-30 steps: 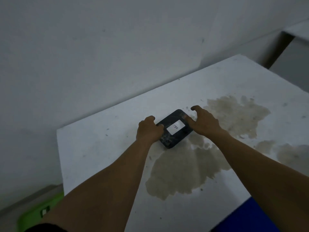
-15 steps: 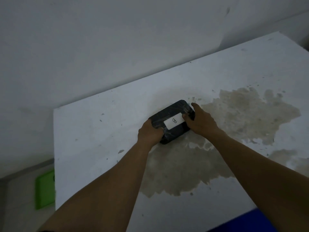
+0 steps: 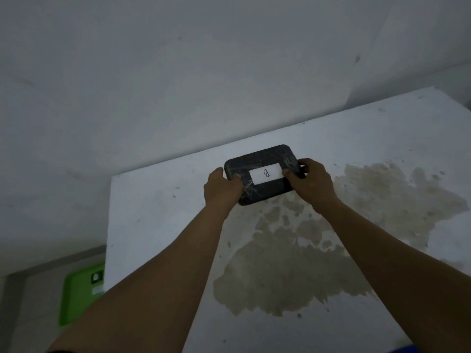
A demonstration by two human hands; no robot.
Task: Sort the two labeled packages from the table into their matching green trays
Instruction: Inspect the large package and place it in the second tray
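**First:** Package point(image 3: 262, 174), the dark wrapped one with the white label point(image 3: 266, 173) marked B, sits between the person's two hands near the far edge of the white surface point(image 3: 158, 212). The left hand point(image 3: 221, 187) wraps its near left corner; the right hand point(image 3: 312, 180) clasps the right end, one of its fingers point(image 3: 288, 171) lying on top beside the label. Whether it has left the surface cannot be told.

**Second:** Both sets of fingers are closed on it, then. How should the person carry it well?

**First:** Probably keep it level, label up so B stays readable, and hold the ends evenly; the film wrap looks slick, so a one-sided grip might slip.

**Second:** And the room around the fingers?

**First:** Just beyond the fingers the surface ends against a plain wall. Left of the left hand, bare surface runs to a corner, then drops away. Below and well left of that hand lies a green tray point(image 3: 79, 296) with a small tag, off the surface. Its letter is too blurred to read. Right of the right hand spreads a brown stain point(image 3: 293, 263), nothing standing on it.
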